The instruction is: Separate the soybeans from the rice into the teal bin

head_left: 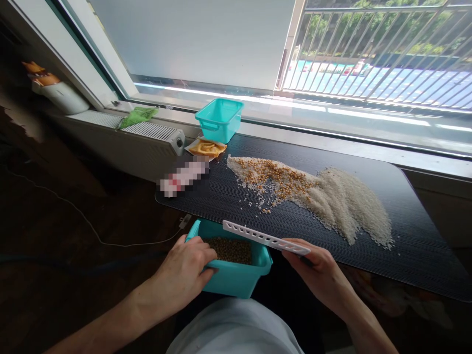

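My left hand (188, 263) is closed on the left side rim of a turquoise plastic bin (232, 280), held against the near edge of the dark table. Small round brownish grains, perhaps dried peas, (234, 250) cover the bin's bottom. My right hand (313, 260) pinches the right end of a flat white plastic strip with slots (258, 235); the strip lies across the far side of the bin's opening, near the table edge. Beyond it, a long heap of white rice (357, 209) spreads over the tabletop, with yellow-orange round grains (291, 182) mixed into its left half.
A second turquoise bin (219, 120) stands at the back by the window, behind a yellow packet (206, 147). A blurred-out pale item (184, 178) lies at the table's left corner. Left are a radiator (129, 142) with a green cloth (140, 115) and a cable (121, 245).
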Demonstrator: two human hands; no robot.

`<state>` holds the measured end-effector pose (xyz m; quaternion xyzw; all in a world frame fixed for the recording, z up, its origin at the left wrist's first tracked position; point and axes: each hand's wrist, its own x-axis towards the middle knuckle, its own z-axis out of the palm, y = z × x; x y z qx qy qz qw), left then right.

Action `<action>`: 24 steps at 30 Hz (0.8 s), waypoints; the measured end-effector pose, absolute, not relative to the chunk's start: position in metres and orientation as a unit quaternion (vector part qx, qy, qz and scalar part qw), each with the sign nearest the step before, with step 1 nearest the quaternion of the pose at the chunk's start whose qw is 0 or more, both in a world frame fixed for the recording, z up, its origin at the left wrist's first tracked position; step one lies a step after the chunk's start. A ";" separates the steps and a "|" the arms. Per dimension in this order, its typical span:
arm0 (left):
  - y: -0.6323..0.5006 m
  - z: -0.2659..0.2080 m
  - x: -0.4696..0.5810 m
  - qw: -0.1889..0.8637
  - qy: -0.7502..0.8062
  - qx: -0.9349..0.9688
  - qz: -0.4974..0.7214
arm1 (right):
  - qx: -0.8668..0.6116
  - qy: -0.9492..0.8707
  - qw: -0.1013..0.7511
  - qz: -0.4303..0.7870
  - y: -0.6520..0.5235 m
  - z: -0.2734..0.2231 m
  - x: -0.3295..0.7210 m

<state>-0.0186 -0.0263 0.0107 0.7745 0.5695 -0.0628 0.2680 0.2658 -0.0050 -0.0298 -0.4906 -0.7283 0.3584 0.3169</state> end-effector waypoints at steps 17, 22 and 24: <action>-0.031 0.001 -0.009 0.262 0.530 0.805 -0.044 | -0.611 -0.647 0.389 0.237 -0.005 -0.034 0.321; -0.030 0.002 -0.006 0.264 0.525 0.807 -0.049 | -0.611 -0.641 0.396 0.242 -0.006 -0.038 0.322; -0.029 0.002 -0.004 0.263 0.525 0.808 -0.052 | -0.608 -0.644 0.396 0.244 -0.004 -0.037 0.321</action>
